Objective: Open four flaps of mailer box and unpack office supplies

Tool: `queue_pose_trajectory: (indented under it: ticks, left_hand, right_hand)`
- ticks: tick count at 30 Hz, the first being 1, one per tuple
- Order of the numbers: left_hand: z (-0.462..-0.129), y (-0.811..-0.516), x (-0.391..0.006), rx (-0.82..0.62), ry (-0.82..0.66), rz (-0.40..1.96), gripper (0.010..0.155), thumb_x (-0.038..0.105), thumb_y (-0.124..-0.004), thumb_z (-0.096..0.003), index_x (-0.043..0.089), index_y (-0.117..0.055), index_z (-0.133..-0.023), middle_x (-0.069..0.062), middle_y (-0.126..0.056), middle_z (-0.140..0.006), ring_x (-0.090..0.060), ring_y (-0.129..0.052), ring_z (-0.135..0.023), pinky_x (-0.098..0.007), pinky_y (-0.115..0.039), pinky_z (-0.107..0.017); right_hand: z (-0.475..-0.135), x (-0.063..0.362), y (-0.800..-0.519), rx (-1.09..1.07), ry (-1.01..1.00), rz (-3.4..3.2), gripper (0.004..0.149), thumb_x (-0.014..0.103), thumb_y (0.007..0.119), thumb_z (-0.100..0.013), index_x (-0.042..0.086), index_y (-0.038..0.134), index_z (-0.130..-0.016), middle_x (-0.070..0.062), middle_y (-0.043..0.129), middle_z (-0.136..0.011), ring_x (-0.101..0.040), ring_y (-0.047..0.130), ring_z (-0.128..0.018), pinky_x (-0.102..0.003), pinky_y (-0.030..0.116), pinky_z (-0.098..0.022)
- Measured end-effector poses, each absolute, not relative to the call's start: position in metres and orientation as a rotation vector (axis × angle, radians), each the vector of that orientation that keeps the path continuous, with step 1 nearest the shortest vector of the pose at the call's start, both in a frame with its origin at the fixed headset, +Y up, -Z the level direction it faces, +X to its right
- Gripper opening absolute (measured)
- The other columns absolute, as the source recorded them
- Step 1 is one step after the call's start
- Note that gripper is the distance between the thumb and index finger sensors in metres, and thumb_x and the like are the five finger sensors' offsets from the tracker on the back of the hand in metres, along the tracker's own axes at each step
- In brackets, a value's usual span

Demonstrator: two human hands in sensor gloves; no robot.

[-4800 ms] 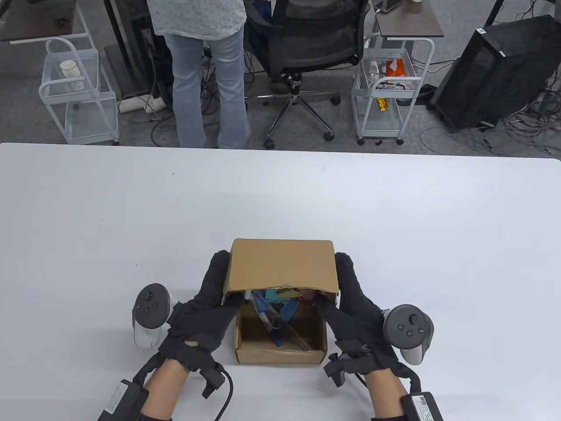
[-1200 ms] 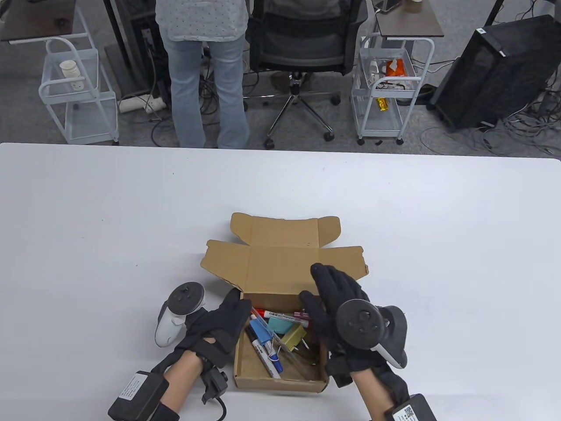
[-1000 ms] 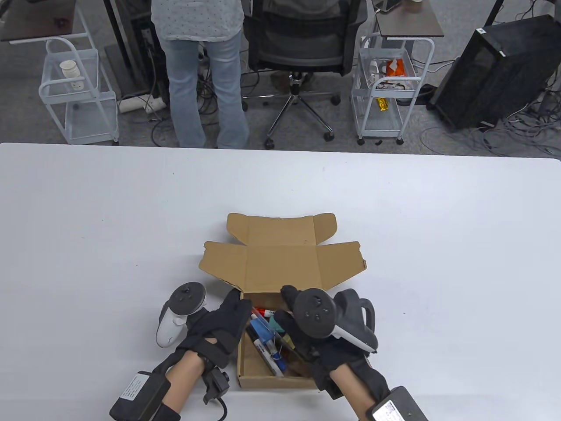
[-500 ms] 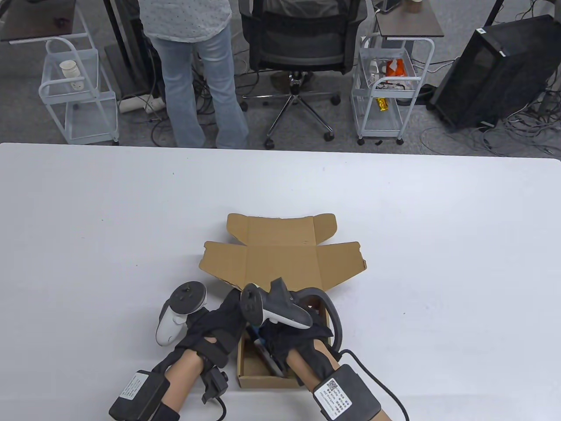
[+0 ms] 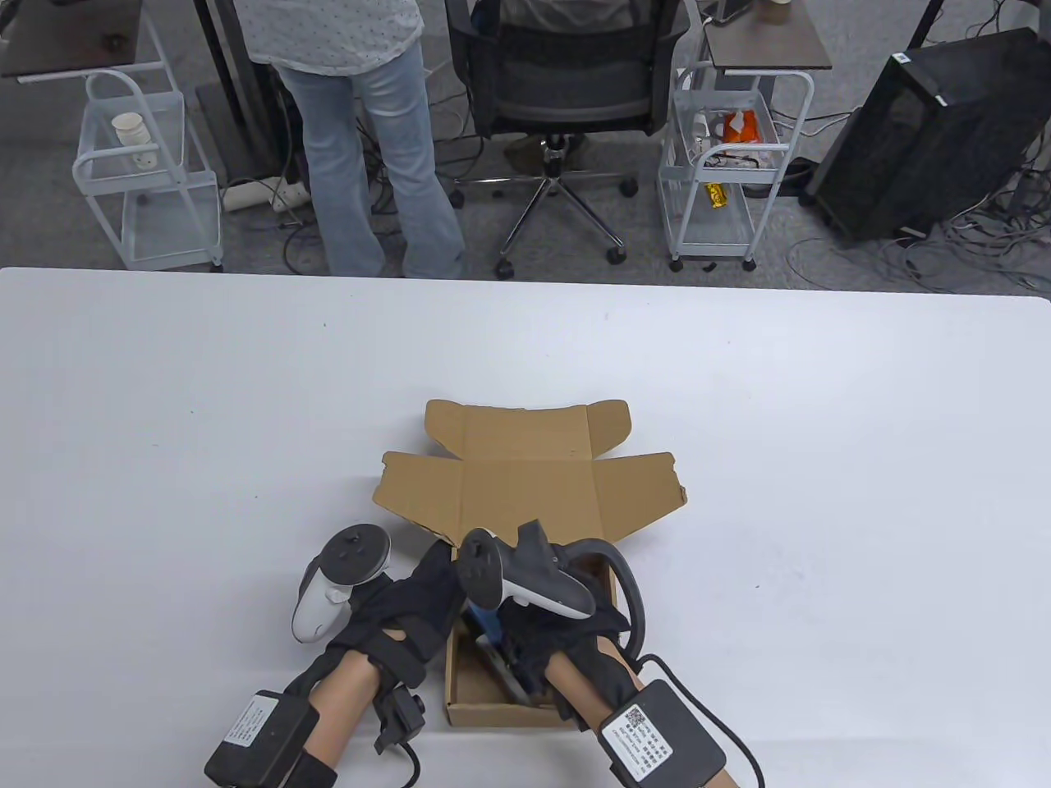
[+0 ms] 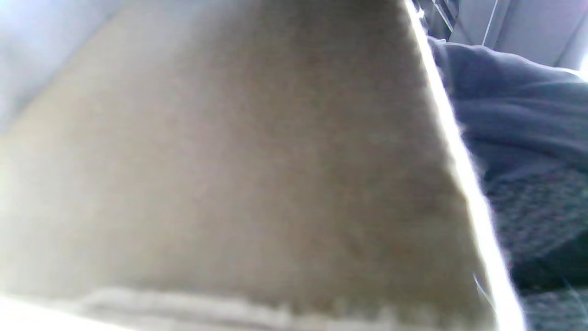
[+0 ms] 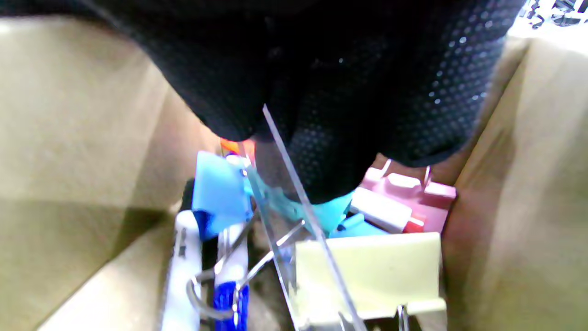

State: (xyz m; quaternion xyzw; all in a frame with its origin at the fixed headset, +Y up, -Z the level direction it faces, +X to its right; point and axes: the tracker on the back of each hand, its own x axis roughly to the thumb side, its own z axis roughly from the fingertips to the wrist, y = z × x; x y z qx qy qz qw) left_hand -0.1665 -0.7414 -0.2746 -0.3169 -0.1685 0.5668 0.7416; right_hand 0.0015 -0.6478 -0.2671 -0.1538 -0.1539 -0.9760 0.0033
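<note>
- My mailer box (image 5: 525, 484) is plain brown cardboard, on a white table (image 5: 164, 410).
- My gloves are black — the right hand (image 5: 566, 636) shows a fine dotted weave up close, the left hand (image 5: 410, 607) is plain black.
- Inside the box: a pale yellow binder clip (image 7: 367, 271), a blue binder clip (image 7: 218, 188), a pink binder clip (image 7: 413, 193), something teal (image 7: 321, 216).
- A white marker with a blue band (image 7: 227, 276) — beside a clear ruler (image 7: 298, 207).

Beyond the wide white table (image 5: 246, 369), grey carpet (image 5: 821, 254) holds a black mesh office chair (image 5: 566, 74), two white wire trolleys (image 5: 714, 164) and tangled cables (image 5: 969, 238).
</note>
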Motion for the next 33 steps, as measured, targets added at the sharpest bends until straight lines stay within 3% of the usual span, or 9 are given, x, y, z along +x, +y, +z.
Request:
queue_pose_trajectory:
  ticks: [14, 20, 26, 33]
  left_hand:
    - [-0.275, -0.742, -0.166, -0.697, -0.367, 1.233, 0.076, 0.048, -0.042, -0.0617, 0.007, -0.004, -0.113, -0.026, -0.01, -0.122, -0.055, -0.01, -0.113, -0.064, -0.03, -0.079]
    - [-0.275, -0.742, -0.166, -0.696, -0.363, 1.232, 0.076, 0.048, -0.042, -0.0618, 0.007, -0.004, -0.113, -0.025, -0.01, -0.122, -0.055, -0.01, -0.114, -0.064, -0.03, -0.079]
    - [-0.275, -0.742, -0.166, -0.695, -0.36, 1.231, 0.076, 0.049, -0.043, -0.062, 0.008, -0.003, -0.113, -0.025, -0.01, -0.122, -0.055, -0.01, -0.114, -0.064, -0.03, -0.08]
    - [-0.275, -0.742, -0.166, -0.699, -0.36, 1.232, 0.077, 0.05, -0.043, -0.0621, 0.009, -0.003, -0.113, -0.024, -0.01, -0.122, -0.054, -0.01, -0.114, -0.063, -0.029, -0.08]
  right_hand:
    - [-0.263, 0.087, -0.551, -0.417, -0.237, -3.46, 0.041, 0.03, 0.086, -0.057, 0.012, 0.084, -0.094, -0.007, 0.106, -0.074, -0.025, 0.111, -0.053, -0.047, 0.093, -0.047]
    - [-0.264, 0.147, -0.521, -0.235, -0.032, -3.45, 0.04, 0.029, 0.085, -0.057, 0.017, 0.082, -0.096, -0.007, 0.105, -0.078, -0.028, 0.11, -0.06, -0.049, 0.092, -0.05]
    - [-0.277, 0.204, -0.53, -0.011, 0.14, -3.26, 0.039, 0.03, 0.086, -0.056, 0.022, 0.083, -0.095, -0.006, 0.104, -0.081, -0.03, 0.108, -0.064, -0.05, 0.09, -0.054]
    - [-0.302, 0.241, -0.581, 0.023, 0.252, -3.065, 0.037, 0.031, 0.088, -0.055, 0.025, 0.086, -0.092, -0.005, 0.103, -0.082, -0.03, 0.107, -0.068, -0.051, 0.087, -0.058]
